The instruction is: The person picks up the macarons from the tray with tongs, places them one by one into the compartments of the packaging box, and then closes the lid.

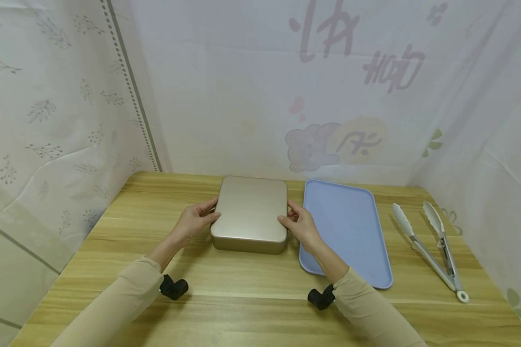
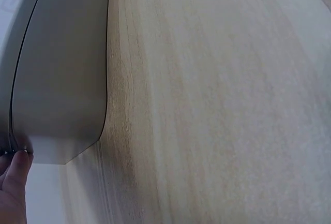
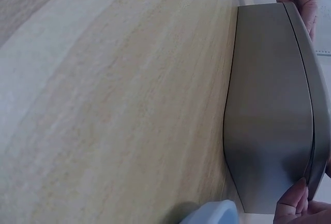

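Note:
A closed gold-coloured metal tin [image 1: 249,245], square with rounded corners, sits on the wooden table. Its smooth lid [image 1: 251,207] faces up. My left hand [image 1: 194,222] grips the lid's left edge, and my right hand [image 1: 302,225] grips the right edge, thumbs nearer me than the fingers. In the left wrist view, a fingertip [image 2: 20,162] lies at the seam below the lid. The right wrist view shows fingertips [image 3: 296,193] at the seam too, where a thin gap shows near the corner. Whatever the tin holds is hidden.
A blue-purple tray [image 1: 347,226] lies right of the tin, partly under my right forearm. Spread tongs [image 1: 434,255] with pale tips lie farther right. Patterned cloth [image 1: 226,96] hangs behind the wooden table [image 1: 243,308]. Each wrist carries a black camera [image 1: 173,287].

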Demonstrator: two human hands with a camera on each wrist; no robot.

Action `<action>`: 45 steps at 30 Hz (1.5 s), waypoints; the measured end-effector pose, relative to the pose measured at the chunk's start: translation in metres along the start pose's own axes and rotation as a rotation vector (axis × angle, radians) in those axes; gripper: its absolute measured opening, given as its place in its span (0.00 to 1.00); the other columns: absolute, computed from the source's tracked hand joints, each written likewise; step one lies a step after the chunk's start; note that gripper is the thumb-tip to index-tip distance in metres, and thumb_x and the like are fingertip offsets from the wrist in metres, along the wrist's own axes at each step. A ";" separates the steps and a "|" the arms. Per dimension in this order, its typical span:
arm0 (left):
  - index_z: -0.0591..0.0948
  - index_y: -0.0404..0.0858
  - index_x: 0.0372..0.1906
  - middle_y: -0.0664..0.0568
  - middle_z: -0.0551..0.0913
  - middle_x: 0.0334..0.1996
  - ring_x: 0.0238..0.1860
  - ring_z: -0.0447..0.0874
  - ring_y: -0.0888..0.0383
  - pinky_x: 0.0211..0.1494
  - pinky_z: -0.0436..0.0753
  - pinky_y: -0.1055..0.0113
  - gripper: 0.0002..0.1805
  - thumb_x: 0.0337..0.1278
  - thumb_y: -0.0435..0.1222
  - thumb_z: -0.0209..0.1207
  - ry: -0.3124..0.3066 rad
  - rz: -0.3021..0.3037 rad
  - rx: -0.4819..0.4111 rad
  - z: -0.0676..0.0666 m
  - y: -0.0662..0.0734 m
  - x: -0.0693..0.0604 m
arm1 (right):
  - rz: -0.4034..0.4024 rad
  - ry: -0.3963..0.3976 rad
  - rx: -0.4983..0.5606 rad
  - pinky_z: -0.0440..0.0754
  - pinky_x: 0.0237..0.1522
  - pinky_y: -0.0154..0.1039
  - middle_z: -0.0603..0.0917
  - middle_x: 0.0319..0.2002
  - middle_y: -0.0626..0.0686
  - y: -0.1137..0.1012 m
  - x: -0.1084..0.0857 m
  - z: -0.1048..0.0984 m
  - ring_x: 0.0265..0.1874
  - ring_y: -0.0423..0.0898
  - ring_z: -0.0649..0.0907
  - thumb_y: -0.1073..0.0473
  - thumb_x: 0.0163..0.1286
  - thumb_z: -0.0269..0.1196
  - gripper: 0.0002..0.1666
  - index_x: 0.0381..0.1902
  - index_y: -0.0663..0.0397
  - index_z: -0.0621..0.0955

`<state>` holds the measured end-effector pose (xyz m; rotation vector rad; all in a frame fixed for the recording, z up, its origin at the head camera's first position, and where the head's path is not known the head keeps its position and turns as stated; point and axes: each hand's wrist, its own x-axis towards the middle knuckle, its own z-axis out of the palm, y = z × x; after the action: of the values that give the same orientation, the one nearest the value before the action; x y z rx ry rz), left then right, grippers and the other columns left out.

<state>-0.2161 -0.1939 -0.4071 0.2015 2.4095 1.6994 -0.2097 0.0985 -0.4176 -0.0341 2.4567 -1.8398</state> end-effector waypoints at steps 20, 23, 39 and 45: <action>0.61 0.33 0.70 0.40 0.61 0.68 0.68 0.62 0.45 0.66 0.66 0.55 0.31 0.65 0.34 0.55 -0.004 -0.001 0.009 0.000 0.001 -0.001 | -0.027 -0.009 -0.016 0.68 0.28 0.26 0.68 0.39 0.53 0.005 0.000 -0.002 0.34 0.43 0.68 0.63 0.65 0.63 0.38 0.70 0.58 0.62; 0.61 0.34 0.70 0.40 0.61 0.68 0.68 0.62 0.44 0.67 0.66 0.55 0.31 0.65 0.35 0.55 -0.005 -0.002 0.014 0.000 0.002 -0.001 | -0.024 -0.010 -0.018 0.68 0.28 0.26 0.69 0.40 0.53 0.006 0.000 -0.002 0.34 0.43 0.68 0.63 0.65 0.63 0.38 0.70 0.58 0.62; 0.60 0.33 0.70 0.40 0.60 0.69 0.68 0.61 0.45 0.66 0.66 0.57 0.30 0.65 0.34 0.55 -0.018 0.006 -0.010 0.000 0.000 0.000 | -0.027 -0.034 0.005 0.68 0.27 0.26 0.70 0.40 0.55 -0.002 -0.005 -0.004 0.32 0.42 0.68 0.64 0.65 0.62 0.37 0.70 0.59 0.62; 0.61 0.33 0.70 0.40 0.61 0.68 0.68 0.61 0.45 0.66 0.67 0.58 0.30 0.65 0.34 0.55 -0.017 0.007 -0.010 0.000 0.000 0.000 | -0.035 -0.015 -0.011 0.69 0.28 0.26 0.71 0.40 0.54 0.005 -0.001 -0.002 0.32 0.41 0.69 0.64 0.65 0.62 0.37 0.70 0.59 0.63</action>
<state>-0.2161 -0.1941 -0.4073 0.2227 2.3906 1.7059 -0.2086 0.1022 -0.4218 -0.0921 2.4720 -1.8322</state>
